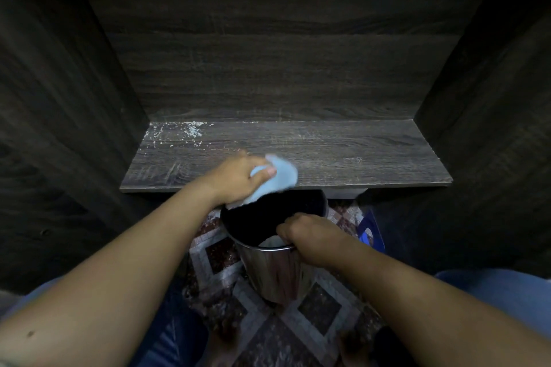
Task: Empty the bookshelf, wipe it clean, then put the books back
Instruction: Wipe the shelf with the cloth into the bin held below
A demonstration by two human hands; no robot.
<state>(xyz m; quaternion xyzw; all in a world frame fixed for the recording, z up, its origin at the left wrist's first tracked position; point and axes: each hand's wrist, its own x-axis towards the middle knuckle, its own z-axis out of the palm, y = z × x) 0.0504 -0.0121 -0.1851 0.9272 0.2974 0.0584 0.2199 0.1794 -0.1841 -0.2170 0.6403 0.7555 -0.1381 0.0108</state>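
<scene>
Scene was dimly lit, with corners darkened by vignetting. The shelf (328, 155) was lit softly from the front; the side walls (59, 128) were lost in shadow. The cloth (281, 177) was smeared by motion blur. Faint glare was seen on the bin (274, 271). Straight edges were bent by wide-angle distortion at the borders.

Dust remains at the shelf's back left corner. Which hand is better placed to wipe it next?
Left. The left hand holds the blue cloth on the shelf, on the dust's side; the right hand grips the bin by its rim.
</scene>
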